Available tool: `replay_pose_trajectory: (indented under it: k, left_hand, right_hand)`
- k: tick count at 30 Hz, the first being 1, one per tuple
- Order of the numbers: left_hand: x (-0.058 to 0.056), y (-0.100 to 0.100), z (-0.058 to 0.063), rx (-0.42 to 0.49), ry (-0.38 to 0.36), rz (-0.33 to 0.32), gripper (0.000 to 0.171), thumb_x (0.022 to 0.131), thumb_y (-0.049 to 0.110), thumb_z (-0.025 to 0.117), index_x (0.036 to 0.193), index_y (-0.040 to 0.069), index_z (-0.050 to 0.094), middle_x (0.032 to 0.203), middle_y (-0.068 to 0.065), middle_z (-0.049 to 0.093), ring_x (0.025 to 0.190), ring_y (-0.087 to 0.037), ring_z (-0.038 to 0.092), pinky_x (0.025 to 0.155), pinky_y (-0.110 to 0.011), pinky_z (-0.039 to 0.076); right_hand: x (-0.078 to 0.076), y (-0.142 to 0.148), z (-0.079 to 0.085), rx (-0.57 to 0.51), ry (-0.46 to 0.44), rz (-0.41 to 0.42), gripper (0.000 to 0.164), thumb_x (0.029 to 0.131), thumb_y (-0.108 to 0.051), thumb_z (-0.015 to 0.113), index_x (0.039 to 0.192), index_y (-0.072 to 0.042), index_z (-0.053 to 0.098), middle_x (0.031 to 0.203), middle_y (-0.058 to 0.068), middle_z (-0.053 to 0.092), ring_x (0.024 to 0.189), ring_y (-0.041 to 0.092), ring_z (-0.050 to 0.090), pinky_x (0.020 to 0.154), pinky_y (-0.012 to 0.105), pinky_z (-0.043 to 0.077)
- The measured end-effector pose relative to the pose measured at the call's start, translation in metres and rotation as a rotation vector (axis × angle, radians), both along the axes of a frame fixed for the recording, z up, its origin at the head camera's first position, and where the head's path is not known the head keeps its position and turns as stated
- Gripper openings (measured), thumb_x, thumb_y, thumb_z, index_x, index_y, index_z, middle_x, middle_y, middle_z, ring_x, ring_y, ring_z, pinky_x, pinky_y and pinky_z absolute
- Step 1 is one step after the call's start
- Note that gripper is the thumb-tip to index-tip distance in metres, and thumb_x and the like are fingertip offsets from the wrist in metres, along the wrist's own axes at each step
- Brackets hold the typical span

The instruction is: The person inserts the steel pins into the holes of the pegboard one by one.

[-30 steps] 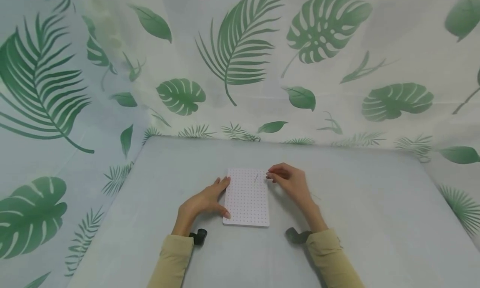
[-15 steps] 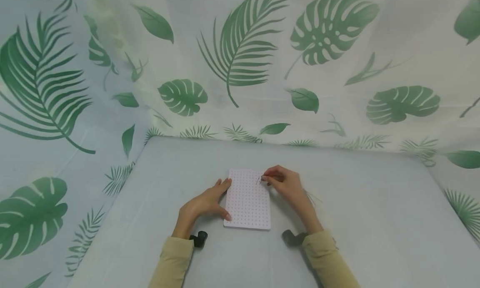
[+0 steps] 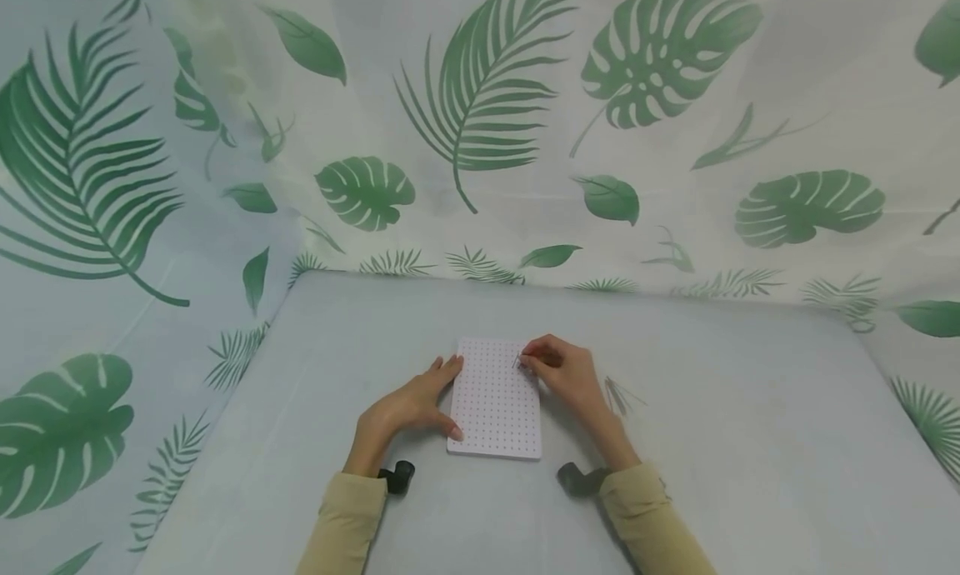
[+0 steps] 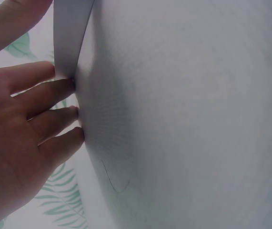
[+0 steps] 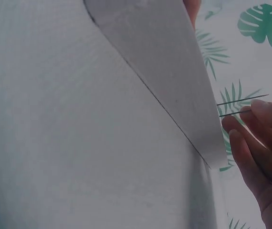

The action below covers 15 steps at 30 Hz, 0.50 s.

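A white board (image 3: 495, 400) dotted with rows of small holes lies on the table. My left hand (image 3: 408, 402) rests at its left side, thumb on the near corner and straight fingers along the edge; the left wrist view shows the fingertips (image 4: 78, 112) down at the board's foot. One thin metal needle (image 5: 243, 99) stands in the board near the far right corner, its pointed end up. Beside it, my right hand (image 3: 564, 372) pinches a second needle (image 5: 228, 114) between thumb and fingers, its lower end right at the board's top.
Several more needles (image 3: 618, 396) lie loose on the table, right of the board, beside my right forearm. A thin dark curved strand (image 4: 112, 179) shows on the table in the left wrist view. Leaf-patterned curtains (image 3: 480, 142) hang behind the table (image 3: 375, 308) and at its left.
My right hand has moved left from beside the board to over its far right corner, bringing its needle next to the standing one. The left hand has kept its place.
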<state>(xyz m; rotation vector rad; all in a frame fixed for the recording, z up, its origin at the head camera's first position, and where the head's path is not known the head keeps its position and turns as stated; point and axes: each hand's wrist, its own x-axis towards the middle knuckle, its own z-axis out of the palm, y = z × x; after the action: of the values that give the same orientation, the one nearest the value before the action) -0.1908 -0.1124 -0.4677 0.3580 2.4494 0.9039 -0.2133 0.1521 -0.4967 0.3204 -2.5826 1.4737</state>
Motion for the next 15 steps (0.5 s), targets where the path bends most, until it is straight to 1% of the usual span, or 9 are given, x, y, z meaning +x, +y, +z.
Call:
replay_pose_trajectory:
  k: [3,4,9,15]
  left_hand:
    - [0.0,0.001,0.0,-0.001,-0.002,0.002,0.113,0.073,0.02,0.093,0.164,0.01,0.027,0.171,-0.021,0.016,0.158,-0.04,0.017,0.125,-0.059,0.023]
    - [0.0,0.001,0.001,-0.001,-0.003,0.003,0.113,0.073,0.02,0.093,0.164,0.01,0.027,0.171,-0.021,0.016,0.158,-0.04,0.017,0.125,-0.059,0.023]
    - [0.0,0.0,0.0,0.002,0.004,0.0,0.113,0.072,0.02,0.093,0.163,0.009,0.027,0.171,-0.02,0.017,0.158,-0.039,0.016,0.125,-0.058,0.022]
    - [0.0,0.001,0.0,0.009,0.01,-0.016,0.114,0.072,0.019,0.094,0.163,0.007,0.027,0.171,-0.016,0.019,0.16,-0.035,0.013,0.126,-0.056,0.021]
  right_hand:
    - [0.001,0.0,0.0,0.014,-0.001,-0.002,0.012,0.088,-0.004,0.079,0.099,-0.006,0.074,0.097,0.01,0.079,0.089,0.025,0.077,0.08,0.034,0.063]
    - [0.001,0.001,-0.001,0.02,0.002,0.001,0.013,0.088,-0.004,0.08,0.1,-0.006,0.074,0.097,0.01,0.079,0.089,0.024,0.077,0.081,0.035,0.063]
    - [0.001,0.007,-0.001,0.042,0.02,0.006,0.023,0.087,-0.007,0.082,0.108,-0.005,0.073,0.099,0.01,0.079,0.09,0.025,0.076,0.083,0.035,0.062]
    - [0.003,0.02,0.005,0.09,0.019,-0.01,0.022,0.09,-0.007,0.078,0.112,-0.006,0.072,0.103,0.009,0.079,0.093,0.023,0.075,0.085,0.037,0.061]
